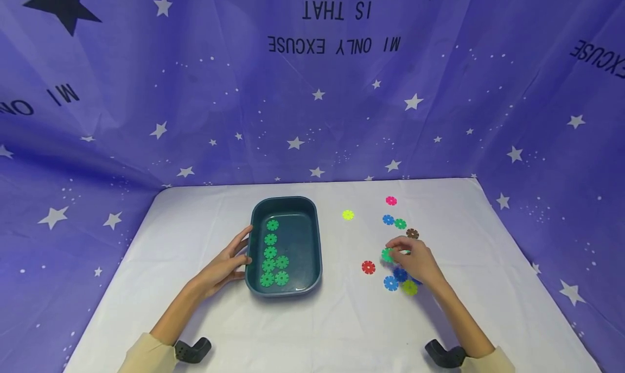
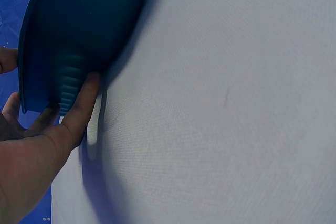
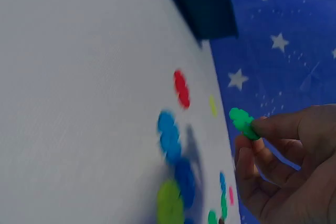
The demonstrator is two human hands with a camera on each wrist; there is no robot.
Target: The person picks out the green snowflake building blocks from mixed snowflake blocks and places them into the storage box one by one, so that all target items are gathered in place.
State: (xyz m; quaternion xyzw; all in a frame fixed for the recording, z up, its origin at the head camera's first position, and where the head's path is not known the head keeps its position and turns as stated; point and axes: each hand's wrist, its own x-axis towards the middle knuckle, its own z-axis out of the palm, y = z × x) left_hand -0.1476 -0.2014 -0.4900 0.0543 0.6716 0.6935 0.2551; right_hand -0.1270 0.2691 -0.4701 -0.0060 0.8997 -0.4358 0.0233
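Note:
My right hand pinches a bright green notched plastic disc between thumb and fingertips, raised above the cloth at right. Below and around it lie loose discs: a red disc, a light blue disc, a dark blue disc and a yellow-green disc. My left hand touches the left side of a dark teal tray, its fingers spread against the outer wall. Several green discs lie flat inside the tray, along its left half.
Farther back on the white cloth lie a yellow disc, a pink disc, a blue disc, a green disc and a brown disc. A purple star-printed curtain stands behind and at both sides.

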